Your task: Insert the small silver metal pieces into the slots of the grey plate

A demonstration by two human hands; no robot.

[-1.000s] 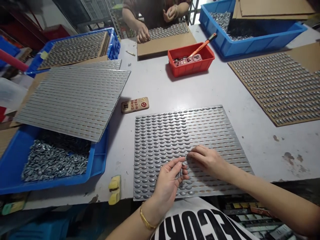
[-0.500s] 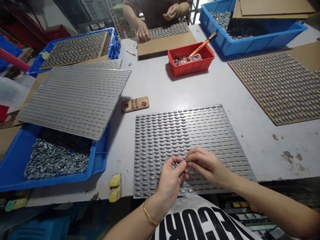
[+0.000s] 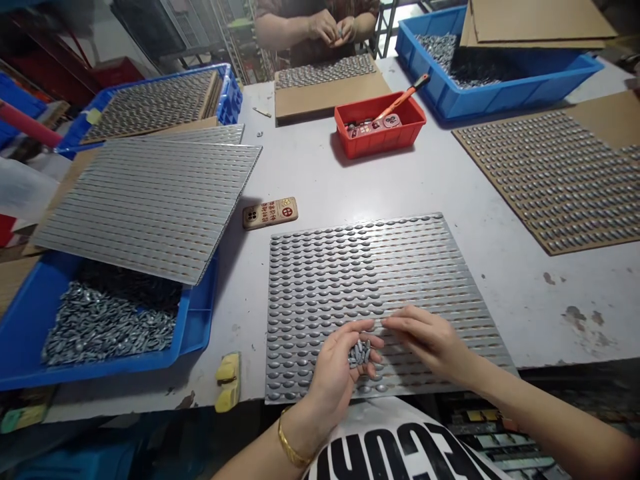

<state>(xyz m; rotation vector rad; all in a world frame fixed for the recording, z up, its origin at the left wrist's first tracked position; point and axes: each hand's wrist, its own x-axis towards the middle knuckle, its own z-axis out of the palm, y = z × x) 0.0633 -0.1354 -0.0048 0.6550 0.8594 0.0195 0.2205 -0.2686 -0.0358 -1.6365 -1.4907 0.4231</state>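
A silver-grey board (image 3: pixel 430 280) lies before me at the table's front edge. Rows of small oval metal pieces (image 3: pixel 320 267) cover its left part, and the right part shows bare slots. My left hand (image 3: pixel 340 360) is cupped above the board, holding a small heap of loose grey metal pieces (image 3: pixel 359 353) in the palm. Beside it, my right hand (image 3: pixel 425 337) has thumb and fingers pinched together at the board's surface, near the edge of the filled rows. Whatever may be between those fingertips is hidden.
Left stands a blue bin (image 3: pixel 195 327) of loose metal pieces, with a slotted panel (image 3: pixel 150 200) across it. A phone-shaped case (image 3: pixel 270 213), a red tray (image 3: pixel 380 140) and another blue bin (image 3: pixel 520 90) lie beyond. A filled cardboard sheet (image 3: pixel 550 180) is right; a co-worker (image 3: pixel 320 30) sits opposite.
My left hand has opened from its pinch, showing the pieces in its palm. My right fingertips have moved slightly right, away from it. The co-worker's hands have come together above their board.
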